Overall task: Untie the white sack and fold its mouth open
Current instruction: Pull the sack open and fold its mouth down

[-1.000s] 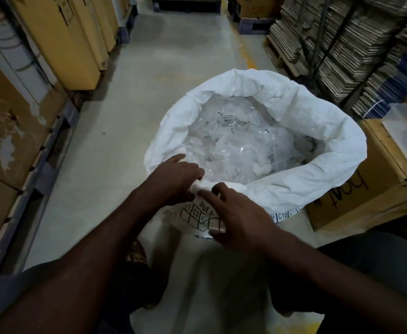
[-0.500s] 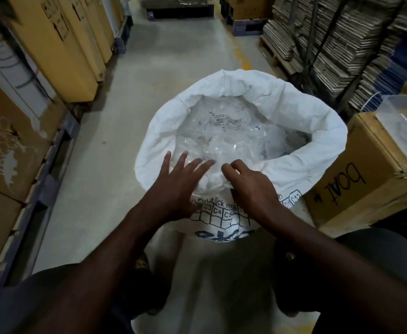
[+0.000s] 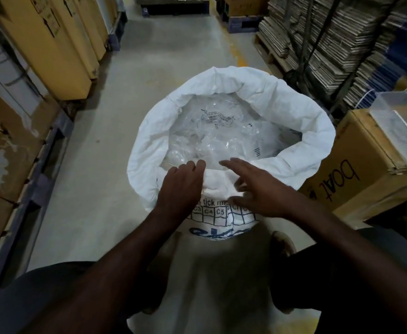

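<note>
Head view
White sack [image 3: 257,109]: It stands on the grey floor [image 3: 106,145], right in front of the person. Its mouth is wide open and the top edge is rolled down all the way round like a fat collar.
Inside the sack: Lots of clear plastic bags [image 3: 216,138], some with small black print.
Left hand [image 3: 180,186]: It rests on the near rim of the sack. The fingers are bent over the rolled edge, with the tips at the inner side. I cannot tell if they squeeze the cloth.
Right hand [image 3: 257,189]: It is just beside the left hand, over the same near rim. The fingers are spread and loose and hold nothing. It looks blurry.
Sack front: Blue grid boxes [image 3: 220,212] with C4 and C5 show below the hands.
Right of the sack: A brown carton with "boat" [image 3: 342,179] on it, close to the rim.
Left side: Tall yellow-brown cartons [image 3: 60,44] along the aisle.
</note>
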